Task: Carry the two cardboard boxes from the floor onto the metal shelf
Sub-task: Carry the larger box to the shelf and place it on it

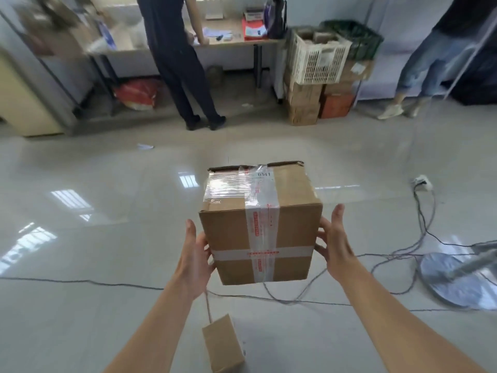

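Observation:
A taped cardboard box (258,224) is held up in front of me, above the floor. My left hand (195,254) presses against its left side and my right hand (334,243) against its right side. A second, smaller cardboard box (223,343) lies on the floor below, between my forearms. A metal shelf (88,74) stands at the far left, blurred, with a red bag on its lowest level.
Cables (295,300) run across the glossy floor, and a fan base (454,281) sits at the right. One person (174,57) stands at a desk (236,40) ahead, another person (430,65) at the far right. Stacked boxes and a white crate (317,57) stand between them.

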